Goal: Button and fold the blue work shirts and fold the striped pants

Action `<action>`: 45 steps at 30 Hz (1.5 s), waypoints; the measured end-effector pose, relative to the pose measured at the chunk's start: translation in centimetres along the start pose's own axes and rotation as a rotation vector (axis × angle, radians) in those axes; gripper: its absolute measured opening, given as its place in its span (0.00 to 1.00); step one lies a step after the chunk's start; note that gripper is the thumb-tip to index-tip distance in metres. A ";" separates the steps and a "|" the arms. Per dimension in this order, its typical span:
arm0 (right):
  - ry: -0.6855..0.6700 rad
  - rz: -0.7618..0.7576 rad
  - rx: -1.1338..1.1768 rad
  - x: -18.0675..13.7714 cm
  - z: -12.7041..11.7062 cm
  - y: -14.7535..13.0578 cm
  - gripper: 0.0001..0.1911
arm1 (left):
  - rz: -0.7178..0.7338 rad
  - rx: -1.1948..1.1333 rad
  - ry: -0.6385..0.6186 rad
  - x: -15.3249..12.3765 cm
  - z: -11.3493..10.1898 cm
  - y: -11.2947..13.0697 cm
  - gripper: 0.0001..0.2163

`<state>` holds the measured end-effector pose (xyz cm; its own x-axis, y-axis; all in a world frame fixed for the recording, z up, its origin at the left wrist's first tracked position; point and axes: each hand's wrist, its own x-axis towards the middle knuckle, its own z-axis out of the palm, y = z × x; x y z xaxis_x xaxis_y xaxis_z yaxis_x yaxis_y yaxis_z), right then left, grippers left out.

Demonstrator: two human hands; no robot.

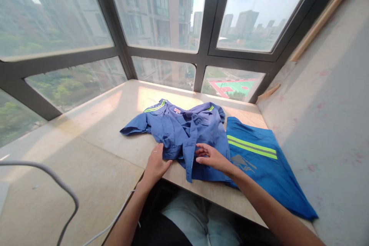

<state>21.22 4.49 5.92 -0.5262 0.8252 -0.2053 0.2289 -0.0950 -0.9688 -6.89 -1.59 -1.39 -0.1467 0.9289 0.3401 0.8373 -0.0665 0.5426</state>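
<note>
A blue short-sleeved work shirt [184, 130] with yellow-green shoulder stripes lies rumpled on the wooden window-side table [95, 138]. My left hand [155, 165] rests at the shirt's lower left hem, fingers closed on the cloth edge. My right hand [211, 157] lies on the shirt's lower front, fingers curled and pinching the fabric. To the right lies a second blue garment [259, 157] with two yellow-green reflective stripes and a grey logo, spread out flat.
Large windows [161, 11] stand behind the table. A plastered wall [331, 103] borders the right side. A grey cable [57, 184] and a thin white cord [115, 217] cross the near left. My lap shows below the table's cut-out edge.
</note>
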 end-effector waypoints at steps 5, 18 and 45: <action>-0.013 -0.218 -0.426 0.7 -0.1 2.5 0.40 | -0.025 0.002 0.108 1.9 2.3 1.3 0.33; -0.171 -0.389 -0.786 -0.9 1.4 3.0 0.50 | -0.039 -0.026 -0.016 5.6 0.9 2.2 0.18; 0.261 -0.054 -0.008 0.4 4.2 1.5 0.49 | 0.100 0.315 -0.039 2.9 0.1 4.7 0.11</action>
<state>17.93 2.40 3.77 -0.3093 0.9446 -0.1101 0.2133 -0.0439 -0.9760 -3.40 0.85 2.10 -0.0403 0.9371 0.3467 0.9691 -0.0478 0.2421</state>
